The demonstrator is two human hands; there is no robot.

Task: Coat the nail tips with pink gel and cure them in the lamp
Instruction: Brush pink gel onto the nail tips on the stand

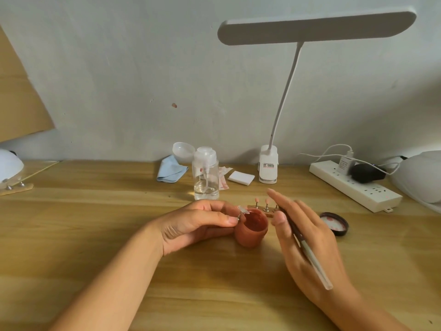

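An open jar of pink gel (pixel 251 229) sits at the middle of the wooden table. My left hand (pixel 198 225) rests beside it and pinches a small metal peg carrying a clear nail tip (pixel 314 209) over the jar's rim. My right hand (pixel 307 237) holds a brush (pixel 307 249) between thumb and fingers, its dark end pointing toward the jar. Behind the jar stands a small wooden holder (pixel 266 210) with pink-coated tips on pegs. A white curing lamp (pixel 9 167) sits at the far left edge, with another holder (pixel 16 187) under it.
The jar's black lid (pixel 334 223) lies to the right. At the back stand a clear pump bottle (pixel 205 174), a blue cloth (pixel 170 172), white pads (pixel 241 177), a clip-on desk lamp (pixel 268 167) and a power strip (pixel 355 186). A white object (pixel 420 175) fills the right edge.
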